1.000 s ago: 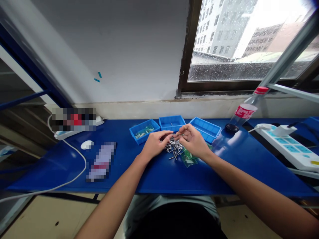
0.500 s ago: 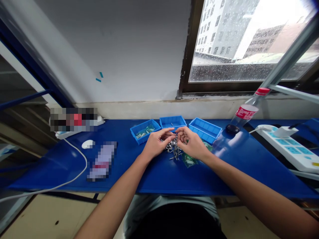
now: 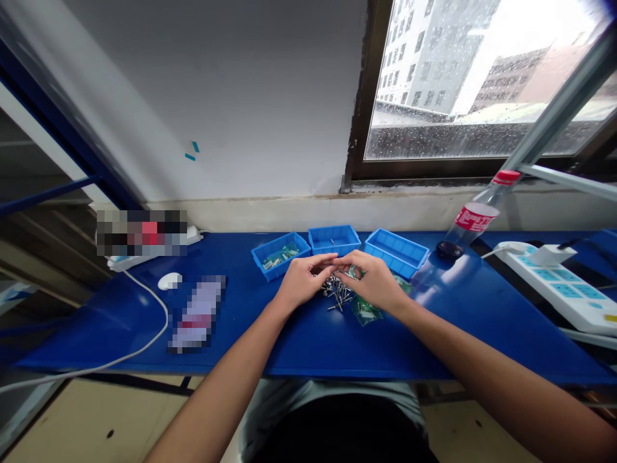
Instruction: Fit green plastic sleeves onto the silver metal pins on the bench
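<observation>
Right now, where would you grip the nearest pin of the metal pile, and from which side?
Probably pinch the pin by its left end, from above on the near side: it lies roughly crosswise with that end poking clear of the pile, while the left hand and right hand arch over the far part.

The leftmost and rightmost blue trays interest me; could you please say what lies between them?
In the head view, a middle blue tray holding a small piece stands between the leftmost tray and the rightmost tray.

Window (image 3: 472, 83) glares white; edges look stretched, perhaps slightly blurred.
</observation>
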Motion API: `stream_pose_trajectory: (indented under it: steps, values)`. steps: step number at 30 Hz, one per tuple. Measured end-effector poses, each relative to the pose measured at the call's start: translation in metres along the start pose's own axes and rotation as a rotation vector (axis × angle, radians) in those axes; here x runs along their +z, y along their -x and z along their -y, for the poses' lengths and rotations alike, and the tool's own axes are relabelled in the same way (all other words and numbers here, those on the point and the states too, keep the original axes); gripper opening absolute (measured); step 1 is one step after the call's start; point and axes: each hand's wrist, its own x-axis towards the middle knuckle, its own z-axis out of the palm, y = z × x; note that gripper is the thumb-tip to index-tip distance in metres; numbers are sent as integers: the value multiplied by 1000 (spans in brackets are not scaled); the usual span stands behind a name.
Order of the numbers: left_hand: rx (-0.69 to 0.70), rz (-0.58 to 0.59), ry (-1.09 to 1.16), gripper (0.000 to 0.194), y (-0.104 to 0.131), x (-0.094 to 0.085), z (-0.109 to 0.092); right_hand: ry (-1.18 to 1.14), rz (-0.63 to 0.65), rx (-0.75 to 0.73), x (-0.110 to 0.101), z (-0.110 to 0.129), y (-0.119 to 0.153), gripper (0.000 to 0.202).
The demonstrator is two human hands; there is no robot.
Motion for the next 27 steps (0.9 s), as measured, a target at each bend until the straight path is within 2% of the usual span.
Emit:
stream_pose_trajectory:
  steps: [5, 8, 15, 19, 23, 27]
  values:
    - [40, -11, -75, 72, 0, -1, 0, 29, 12, 63, -3, 1, -2, 15]
    - [60, 15, -123, 79, 1, -1, 1, 1, 18, 75, -4, 1, -2, 17]
    - [112, 65, -169, 72, 4, -2, 2, -22, 49, 137, -2, 3, -1, 13]
    - [137, -9, -134, 70, 1, -2, -1, -14, 19, 130, -4, 4, -2, 8]
    - [103, -84, -11, 66, -2, -1, -4, 25, 30, 85, -4, 2, -1, 10]
    - [64, -91, 70, 59, -3, 0, -6, 89, 58, 11, -1, -2, 0, 13]
